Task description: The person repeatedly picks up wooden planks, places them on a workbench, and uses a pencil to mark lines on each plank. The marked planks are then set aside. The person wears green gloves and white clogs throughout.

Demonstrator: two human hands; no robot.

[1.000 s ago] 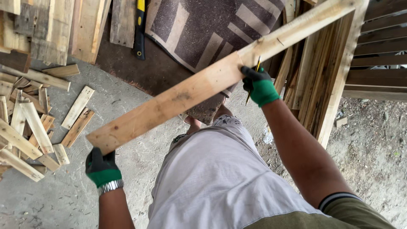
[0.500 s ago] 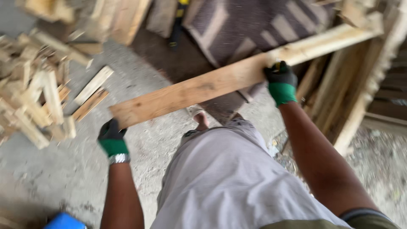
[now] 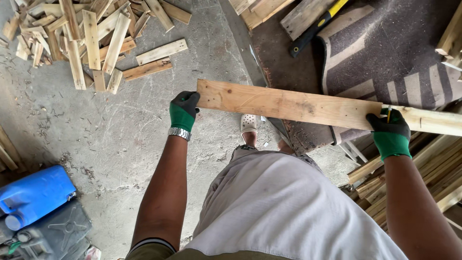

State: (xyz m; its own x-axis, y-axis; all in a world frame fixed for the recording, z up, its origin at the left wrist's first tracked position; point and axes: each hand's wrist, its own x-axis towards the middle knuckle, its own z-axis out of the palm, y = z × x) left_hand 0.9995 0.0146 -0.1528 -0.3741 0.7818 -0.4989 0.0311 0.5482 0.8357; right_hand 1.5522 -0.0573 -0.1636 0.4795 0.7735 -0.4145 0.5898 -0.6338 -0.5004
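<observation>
— What sort of place is this?

— A rough concrete floor (image 3: 120, 130), dusty and littered with splinters. Everything can be placed from the long wooden plank (image 3: 288, 106) held level across the middle of the view.

— Who holds the plank?

— The person wearing the camera. The left hand (image 3: 183, 110), in a green and black glove, is closed around the plank's left end, with a metal wristwatch (image 3: 179, 133) just below the glove. The right hand (image 3: 389, 132), gloved the same way, grips the plank further along, toward its right end, and a thin yellow pencil (image 3: 389, 113) stands up between its fingers against the wood.

— What lies beyond the plank?

— Far above its left end is a heap of short wood offcuts (image 3: 86, 38). Above its right half lies a dark rug with pale stripes (image 3: 385, 58), and a tool with a black and yellow handle (image 3: 315, 24) rests at the rug's upper edge.

— And on the near side?

— Right under the plank's middle a foot in a white clog (image 3: 249, 123) stands on the floor. Below the right end are stacked boards (image 3: 433, 163). Well below the left end, at the corner of the view, sits a blue plastic jerrycan (image 3: 33, 195).
</observation>
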